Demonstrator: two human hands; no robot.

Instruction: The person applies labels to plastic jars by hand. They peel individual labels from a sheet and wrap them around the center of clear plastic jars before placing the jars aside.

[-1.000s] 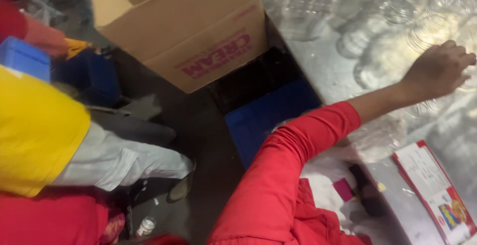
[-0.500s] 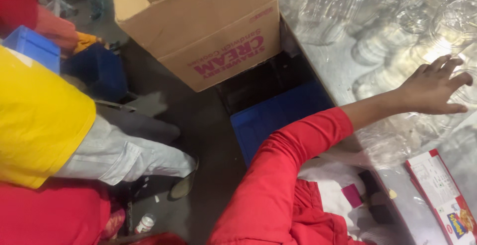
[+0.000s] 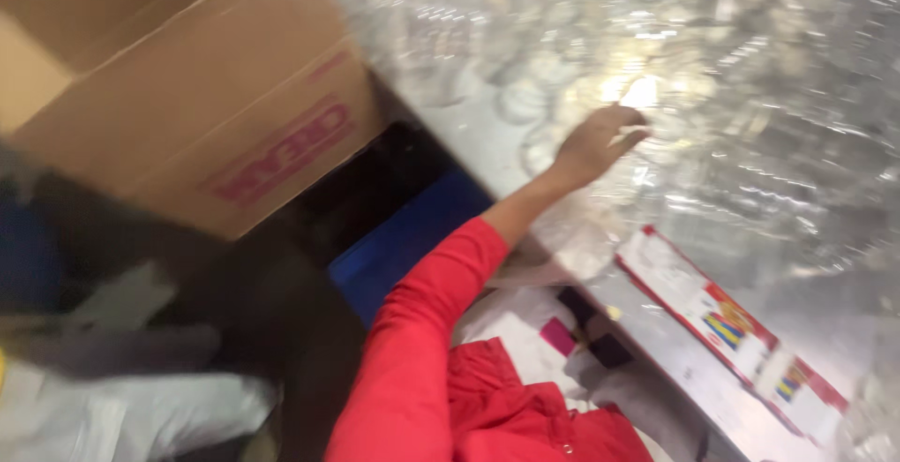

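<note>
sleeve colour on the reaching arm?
Red. The sleeve runs to mid-forearm, with the bare hand over clear plastic jars. Head view, though blurred.

We take this for a packing or factory work floor. At twelve to three o'clock we see a metal worktable (image 3: pixel 656 368) heaped with clear plastic containers (image 3: pixel 712 78), blurred by motion. At ten o'clock stands a large open cardboard carton (image 3: pixel 178 106) with red print, and at six o'clock a blue crate (image 3: pixel 403 246) sits under the table edge. At four o'clock a flat red-and-white printed box (image 3: pixel 722 321) lies on the table.
</note>
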